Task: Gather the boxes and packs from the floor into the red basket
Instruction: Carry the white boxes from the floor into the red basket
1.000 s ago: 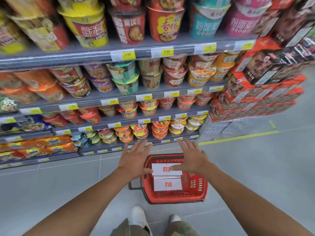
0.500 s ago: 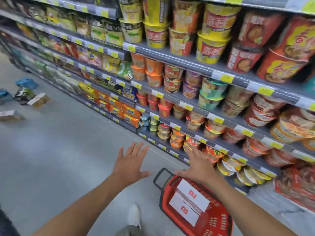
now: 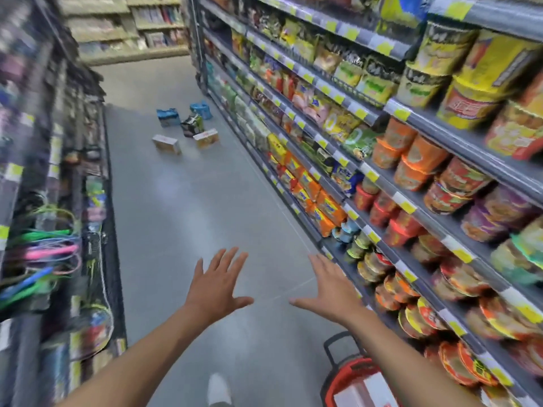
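Note:
The red basket (image 3: pixel 349 377) stands on the floor at the bottom right, under my right forearm, with white boxes (image 3: pixel 367 389) inside. My left hand (image 3: pixel 216 284) and my right hand (image 3: pixel 330 286) hover with fingers spread over bare floor, holding nothing. Far down the aisle lie two tan boxes (image 3: pixel 167 144) (image 3: pixel 206 138), a dark green pack (image 3: pixel 192 125) and two blue packs (image 3: pixel 168 117) (image 3: pixel 201 109), close together on the grey floor.
Shelves of cup noodles and noodle packs (image 3: pixel 411 177) run along the right. A rack with coloured hangers (image 3: pixel 50 251) lines the left. The grey aisle floor (image 3: pixel 188 207) stretches between them. My white shoe (image 3: pixel 219 389) shows at the bottom.
The view has swung left to look down the aisle. Both hands have lifted away from the basket, which now sits at the bottom right corner. The floor items appear nearer the centre.

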`<move>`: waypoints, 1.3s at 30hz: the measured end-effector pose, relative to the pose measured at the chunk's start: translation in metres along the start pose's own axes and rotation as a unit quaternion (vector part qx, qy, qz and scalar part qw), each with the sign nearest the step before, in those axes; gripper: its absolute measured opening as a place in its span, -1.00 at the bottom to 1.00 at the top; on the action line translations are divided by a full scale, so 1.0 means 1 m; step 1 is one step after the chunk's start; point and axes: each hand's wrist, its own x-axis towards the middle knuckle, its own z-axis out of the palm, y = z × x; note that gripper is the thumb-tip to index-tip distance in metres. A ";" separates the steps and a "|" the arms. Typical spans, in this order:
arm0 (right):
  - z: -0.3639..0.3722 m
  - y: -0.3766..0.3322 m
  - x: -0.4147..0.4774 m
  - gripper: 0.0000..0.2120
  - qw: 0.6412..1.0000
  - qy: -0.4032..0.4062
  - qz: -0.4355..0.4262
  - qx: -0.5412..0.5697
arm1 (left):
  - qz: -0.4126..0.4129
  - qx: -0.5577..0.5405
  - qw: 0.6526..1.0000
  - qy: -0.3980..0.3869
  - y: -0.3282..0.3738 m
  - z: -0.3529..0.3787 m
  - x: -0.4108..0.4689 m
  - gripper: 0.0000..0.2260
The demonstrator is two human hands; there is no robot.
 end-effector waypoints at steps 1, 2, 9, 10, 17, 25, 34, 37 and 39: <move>0.001 -0.016 0.012 0.15 1.000 -0.004 -0.009 0.000 | -0.012 -0.002 1.000 0.002 -0.016 -0.001 0.001 -0.04; 0.002 -0.030 0.023 0.15 1.000 -0.008 -0.018 -0.003 | -0.023 -0.006 1.000 0.002 -0.032 -0.003 0.002 -0.04; -0.006 -0.132 0.096 0.18 0.997 0.032 -0.076 0.007 | -0.068 -0.066 0.994 0.055 -0.136 -0.037 0.018 -0.05; -0.010 -0.144 0.104 0.17 0.995 0.046 -0.085 0.013 | -0.067 -0.078 0.993 0.066 -0.146 -0.045 0.022 -0.05; -0.042 -0.201 0.156 0.15 0.985 0.103 -0.129 0.056 | -0.051 -0.108 0.984 0.132 -0.208 -0.091 0.048 -0.11; -0.074 -0.231 0.250 0.10 0.982 0.096 -0.154 0.058 | -0.069 -0.129 0.978 0.151 -0.242 -0.117 0.123 -0.14; -0.117 -0.229 0.408 0.10 0.982 0.057 -0.169 0.065 | -0.111 -0.124 0.975 0.148 -0.269 -0.145 0.265 -0.15; -0.139 -0.225 0.461 0.10 0.980 0.049 -0.181 0.067 | -0.123 -0.131 0.971 0.156 -0.274 -0.158 0.308 -0.15; -0.153 -0.223 0.497 0.10 0.978 0.045 -0.193 0.058 | -0.139 -0.131 0.967 0.167 -0.280 -0.167 0.337 -0.15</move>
